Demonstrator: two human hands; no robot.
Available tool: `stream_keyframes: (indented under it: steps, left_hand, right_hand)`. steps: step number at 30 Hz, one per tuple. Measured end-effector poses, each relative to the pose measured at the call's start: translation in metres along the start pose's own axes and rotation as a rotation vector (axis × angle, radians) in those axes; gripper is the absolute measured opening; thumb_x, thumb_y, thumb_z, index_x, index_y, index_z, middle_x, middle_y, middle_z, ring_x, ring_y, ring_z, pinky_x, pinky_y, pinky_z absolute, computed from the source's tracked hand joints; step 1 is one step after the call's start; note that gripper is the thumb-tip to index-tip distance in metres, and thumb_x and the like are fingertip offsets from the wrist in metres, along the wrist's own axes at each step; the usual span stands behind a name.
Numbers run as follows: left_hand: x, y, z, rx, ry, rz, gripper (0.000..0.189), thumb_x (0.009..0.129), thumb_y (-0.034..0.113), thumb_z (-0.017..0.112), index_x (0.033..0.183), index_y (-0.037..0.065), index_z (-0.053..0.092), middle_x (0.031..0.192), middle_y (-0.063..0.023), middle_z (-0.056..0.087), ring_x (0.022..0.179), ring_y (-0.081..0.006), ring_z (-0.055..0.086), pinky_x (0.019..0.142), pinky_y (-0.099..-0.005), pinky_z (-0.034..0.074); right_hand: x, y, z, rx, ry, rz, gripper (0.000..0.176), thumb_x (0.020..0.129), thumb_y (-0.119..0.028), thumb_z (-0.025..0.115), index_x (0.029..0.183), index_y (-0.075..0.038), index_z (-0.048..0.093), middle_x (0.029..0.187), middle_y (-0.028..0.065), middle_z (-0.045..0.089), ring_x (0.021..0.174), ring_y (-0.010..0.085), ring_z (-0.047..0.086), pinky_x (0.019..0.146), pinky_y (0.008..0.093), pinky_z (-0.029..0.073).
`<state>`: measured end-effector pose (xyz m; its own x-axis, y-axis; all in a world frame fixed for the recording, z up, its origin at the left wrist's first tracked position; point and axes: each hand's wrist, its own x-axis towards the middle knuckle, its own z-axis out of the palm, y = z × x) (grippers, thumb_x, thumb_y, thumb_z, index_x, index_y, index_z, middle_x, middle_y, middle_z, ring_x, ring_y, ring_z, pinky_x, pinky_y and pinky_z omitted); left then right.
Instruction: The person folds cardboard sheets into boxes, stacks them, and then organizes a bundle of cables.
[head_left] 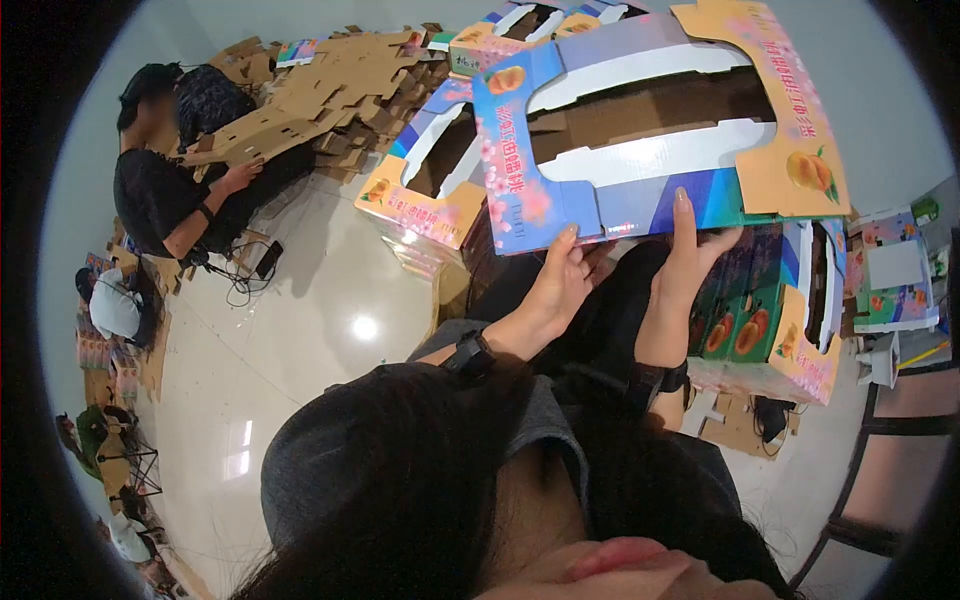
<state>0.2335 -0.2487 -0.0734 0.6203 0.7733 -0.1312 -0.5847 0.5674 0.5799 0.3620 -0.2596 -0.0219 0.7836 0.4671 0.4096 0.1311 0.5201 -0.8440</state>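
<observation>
Head view, the only one. The printed box (652,158) is up in front of me, above my knees, its cut-out top facing my eyes and its far side reaching away from me. White flaps line the long sides of the opening; bare brown card shows within.

Grip notes. My left grip (562,290) is clamped on the near edge, left of centre: thumb at the rim, fingers mostly hidden beneath. My right grip (690,255) is clamped on the same edge, farther right, thumb pressed along the purple-and-blue strip, fingers around the underside.

Step in hand, as I judge it: handling the box, a lift or a turn; this one moment does not settle which. Whether the far side rests on anything, I cannot tell.

Next move, my judgement: it calls for both grips working evenly, since only the near edge is held and the far side could dip. Light thumbs too, as the card might crease. Room looks tight: a left-hand box (430,215) stands just beside, and a right-hand box (765,325) sits partly behind and below.

Farther off, a co-worker (155,200) sits holding flat cardboard (270,130), near a heap of brown sheets (350,75).
</observation>
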Motion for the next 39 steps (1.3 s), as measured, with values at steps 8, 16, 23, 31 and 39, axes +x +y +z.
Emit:
stream_keyframes:
  steps: [8, 16, 23, 31, 39]
  left_hand:
    - [-0.013, -0.003, -0.029, 0.222, -0.320, -0.424, 0.063, 0.096, 0.046, 0.041, 0.143, 0.009, 0.023, 0.142, -0.0173, 0.036, 0.130, -0.0281, 0.038, 0.106, -0.0411, 0.031]
    - [-0.027, 0.110, -0.041, 0.488, -0.678, 0.251, 0.059, 0.079, 0.016, 0.067, 0.128, -0.003, 0.040, 0.121, -0.0224, 0.052, 0.117, -0.0332, 0.050, 0.101, -0.0456, 0.036]
    - [0.029, 0.116, -0.102, 1.159, -0.235, 0.441, 0.106, 0.061, 0.018, 0.084, 0.143, 0.003, 0.018, 0.118, -0.0165, 0.053, 0.106, -0.0246, 0.055, 0.091, -0.0382, 0.044]
    - [0.026, 0.106, -0.130, 0.768, -0.111, -0.137, 0.069, 0.068, 0.014, 0.078, 0.126, 0.000, 0.044, 0.098, -0.0103, 0.062, 0.078, -0.0204, 0.064, 0.070, -0.0308, 0.052]
    - [0.025, 0.079, -0.167, 0.624, 0.015, 0.038, 0.063, 0.071, 0.017, 0.073, 0.125, -0.001, 0.045, 0.110, -0.0096, 0.059, 0.102, -0.0221, 0.059, 0.092, -0.0349, 0.046]
  right_hand:
    - [0.018, 0.013, -0.020, 0.236, 0.051, 0.118, 0.063, 0.075, -0.002, 0.070, 0.130, -0.004, 0.039, 0.117, 0.0099, 0.048, 0.102, 0.0192, 0.051, 0.087, 0.0312, 0.044]
    - [0.041, -0.005, -0.072, 0.138, -0.065, -0.069, 0.077, 0.072, -0.006, 0.064, 0.140, 0.000, 0.028, 0.128, 0.0135, 0.044, 0.114, 0.0233, 0.047, 0.098, 0.0347, 0.038]
    - [0.039, 0.025, -0.091, 0.196, -0.334, 0.062, 0.091, 0.062, -0.017, 0.070, 0.140, 0.001, 0.028, 0.128, 0.0138, 0.045, 0.116, 0.0253, 0.047, 0.100, 0.0354, 0.035]
    - [0.038, -0.012, -0.085, -0.032, -0.748, 0.377, 0.108, 0.060, -0.019, 0.085, 0.144, -0.003, 0.019, 0.139, 0.0133, 0.037, 0.129, 0.0230, 0.036, 0.106, 0.0353, 0.027]
    - [0.028, 0.001, -0.058, -0.379, -0.952, 0.128, 0.118, 0.061, -0.018, 0.084, 0.147, -0.001, 0.005, 0.147, 0.0182, 0.025, 0.135, 0.0247, 0.025, 0.110, 0.0350, 0.019]
